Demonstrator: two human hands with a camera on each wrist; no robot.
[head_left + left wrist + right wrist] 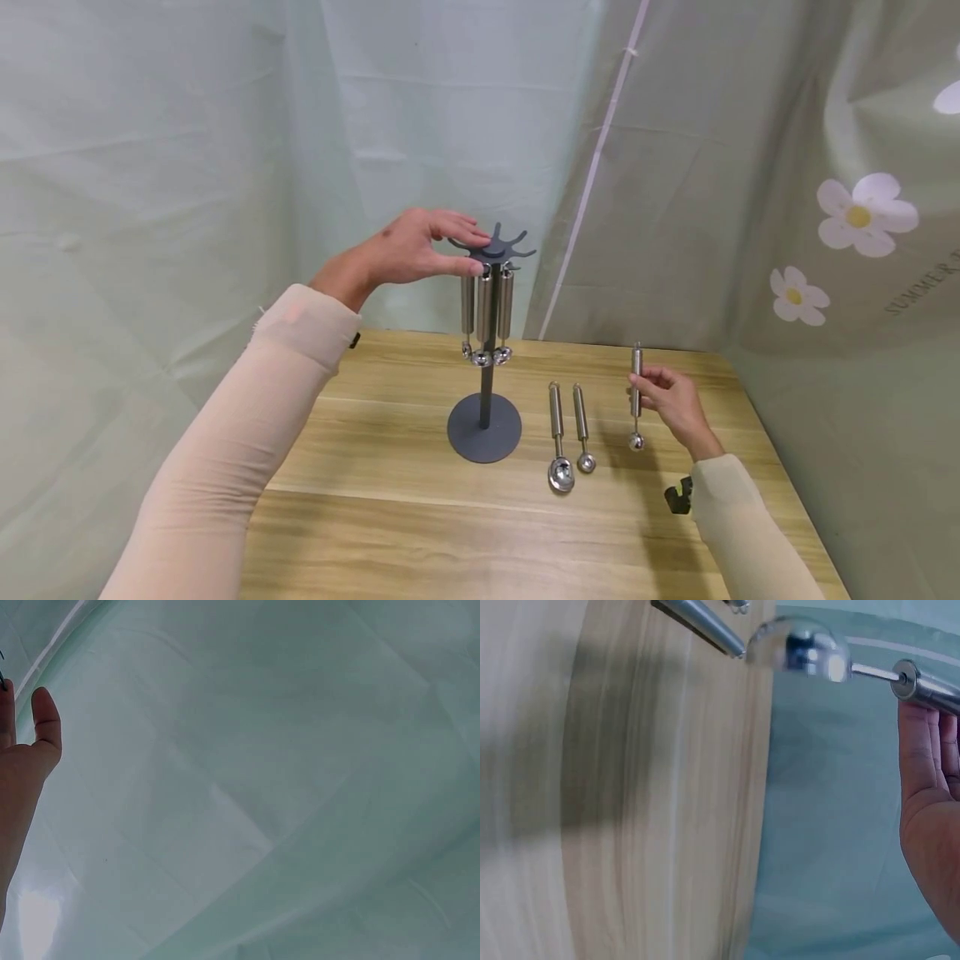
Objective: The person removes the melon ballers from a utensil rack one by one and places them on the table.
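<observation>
The left hand is raised at the top of a dark grey stand, its fingers laid over the slotted, star-shaped top disc and its thumb pressed against the upper end of one of the hanging scoops — a light pinch at the rim of the disc. Three steel scoops hang there side by side from the slots, their round bowls down, just above the stand's round base, which sits on the wooden bench. In the left wrist view only the edge of the palm and a straight finger show against pale green cloth.

The right hand is lower and well to the right of the stand, holding another steel scoop upright by the middle of its handle, pinched between curled fingers and thumb. Its small round bowl points down and hangs close above the bench; whether it touches the wood I cannot tell. The right wrist view shows that bowl shiny and close, with the handle running into the fingers.

Between the stand and the right hand two more scoops lie flat on the bench, parallel and just beside each other — a larger one to the left, a smaller one to its right, bowls toward the person. A small black clip lies near the right sleeve. Green curtain with printed flowers hangs behind.
</observation>
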